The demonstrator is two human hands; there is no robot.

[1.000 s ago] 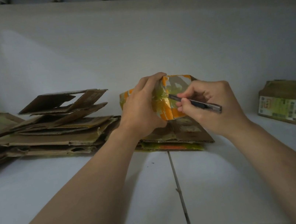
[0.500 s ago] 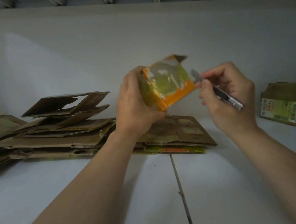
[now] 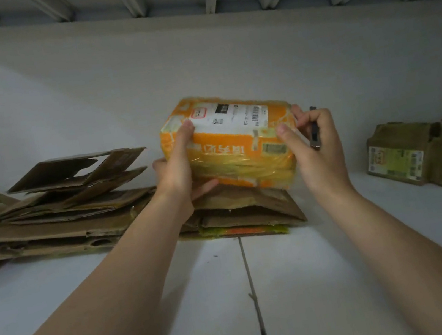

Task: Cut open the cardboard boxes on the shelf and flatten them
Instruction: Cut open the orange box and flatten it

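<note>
box in orange tape, clamped at its left end by left hand; right hand at its right end, fingers curled round cutter; flattened cardboard just beneath.

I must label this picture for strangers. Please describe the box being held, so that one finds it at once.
On the white shelf, above the middle pile of flattened cardboard, the left hand and right hand hold a taped box off the surface. Unlike the brown boxes at the right, it is bright orange with a white shipping label.
</note>
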